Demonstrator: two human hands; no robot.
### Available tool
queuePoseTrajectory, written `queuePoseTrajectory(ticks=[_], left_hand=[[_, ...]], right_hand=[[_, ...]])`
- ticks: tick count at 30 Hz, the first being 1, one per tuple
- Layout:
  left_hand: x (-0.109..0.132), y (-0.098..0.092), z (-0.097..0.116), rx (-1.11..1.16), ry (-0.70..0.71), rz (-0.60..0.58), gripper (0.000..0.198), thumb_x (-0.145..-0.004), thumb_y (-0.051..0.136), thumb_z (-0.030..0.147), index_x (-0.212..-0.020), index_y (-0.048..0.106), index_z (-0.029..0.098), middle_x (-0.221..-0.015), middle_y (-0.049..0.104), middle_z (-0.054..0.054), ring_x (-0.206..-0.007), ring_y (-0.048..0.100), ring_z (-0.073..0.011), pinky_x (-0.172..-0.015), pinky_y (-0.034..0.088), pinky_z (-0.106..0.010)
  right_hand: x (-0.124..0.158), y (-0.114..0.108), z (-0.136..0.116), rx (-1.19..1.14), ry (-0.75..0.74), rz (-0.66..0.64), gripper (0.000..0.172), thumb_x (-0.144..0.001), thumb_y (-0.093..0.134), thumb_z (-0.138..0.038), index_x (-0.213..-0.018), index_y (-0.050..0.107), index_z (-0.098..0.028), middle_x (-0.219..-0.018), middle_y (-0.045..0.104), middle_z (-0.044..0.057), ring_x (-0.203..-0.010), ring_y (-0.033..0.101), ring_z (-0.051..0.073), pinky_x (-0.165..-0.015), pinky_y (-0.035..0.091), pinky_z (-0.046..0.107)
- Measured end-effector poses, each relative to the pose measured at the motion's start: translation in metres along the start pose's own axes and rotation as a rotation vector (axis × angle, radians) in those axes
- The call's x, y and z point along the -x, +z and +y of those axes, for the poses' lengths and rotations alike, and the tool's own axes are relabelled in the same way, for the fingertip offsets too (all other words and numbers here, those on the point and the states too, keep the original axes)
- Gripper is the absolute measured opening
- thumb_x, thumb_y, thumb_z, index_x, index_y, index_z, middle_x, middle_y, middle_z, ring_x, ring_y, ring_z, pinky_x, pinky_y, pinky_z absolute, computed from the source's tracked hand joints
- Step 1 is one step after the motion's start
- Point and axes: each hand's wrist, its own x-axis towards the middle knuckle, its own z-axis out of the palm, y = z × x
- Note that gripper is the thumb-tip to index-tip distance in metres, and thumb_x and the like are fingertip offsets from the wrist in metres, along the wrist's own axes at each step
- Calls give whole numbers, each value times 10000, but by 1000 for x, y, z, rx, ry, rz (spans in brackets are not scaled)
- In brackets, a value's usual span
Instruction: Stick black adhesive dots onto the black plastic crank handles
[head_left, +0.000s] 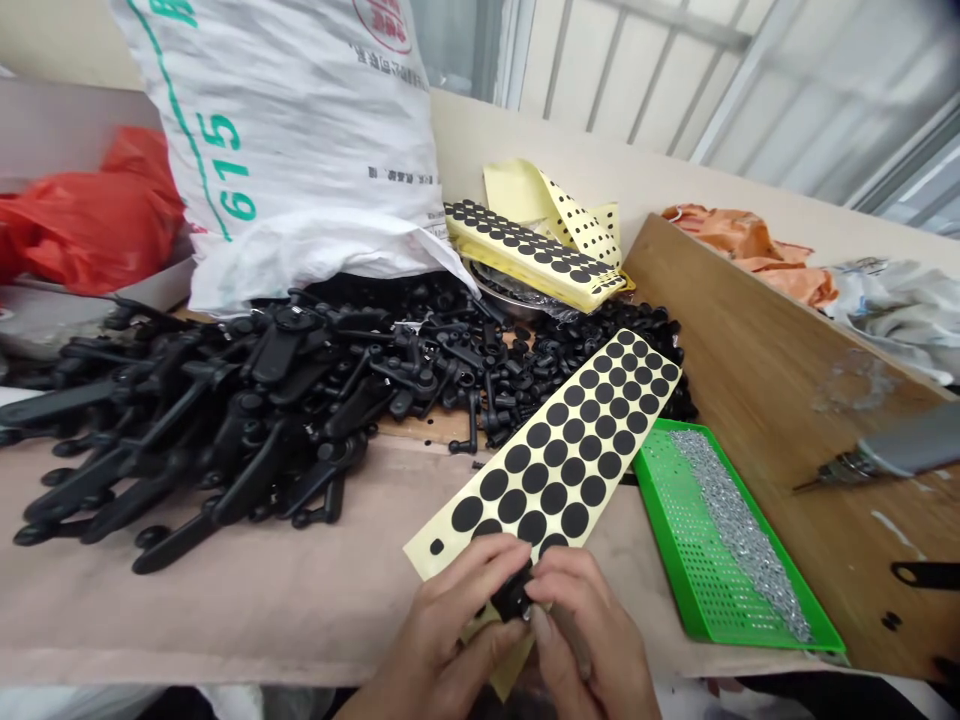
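Observation:
My left hand (457, 615) and my right hand (577, 625) meet at the near edge of the table, fingers closed together on a small black plastic part (514, 595). Most of that part is hidden by my fingers, and a small shiny bit shows at its lower right. Beneath the hands lies a pale yellow sheet of round black stickers (574, 430), slanting away to the upper right. Its near end is partly covered by my hands.
Black plastic arms (247, 430) are heaped at left, with smaller black parts (465, 360) behind. A green tray (682, 580) of small metal pieces stands right, beside a wooden board (720, 350). Further back are a white sack (300, 130) and stacked sticker sheets (540, 255).

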Motion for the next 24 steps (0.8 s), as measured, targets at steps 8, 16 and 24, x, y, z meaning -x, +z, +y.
queuePoseTrajectory(ticks=[8, 16, 24], left_hand=[[-6, 3, 8, 54, -19, -33, 401, -847, 572, 177, -1235, 567, 280, -1229, 597, -45, -1111, 578, -204, -919, 477, -225], [-8, 0, 2, -13, -59, -67, 387, -872, 557, 227, -1257, 558, 263, -1270, 581, -66, -1159, 553, -222, -961, 468, -276], [-13, 4, 5, -36, -46, -48, 387, -856, 578, 240, -1243, 576, 262, -1245, 603, -72, -1144, 564, -239, -959, 478, -313]], right_hand=[[7, 5, 1, 126, 23, 65, 141, -894, 417, -107, -940, 520, -192, -935, 581, 79, -847, 608, 157, -698, 516, 251], [21, -7, 18, 453, -330, 36, 242, -844, 472, -70, -1047, 582, -141, -1090, 604, 164, -1018, 628, 220, -754, 579, 277], [3, -16, 6, 205, -73, 52, 197, -891, 431, -137, -1036, 560, -173, -1006, 609, 108, -932, 632, 179, -763, 555, 274]])
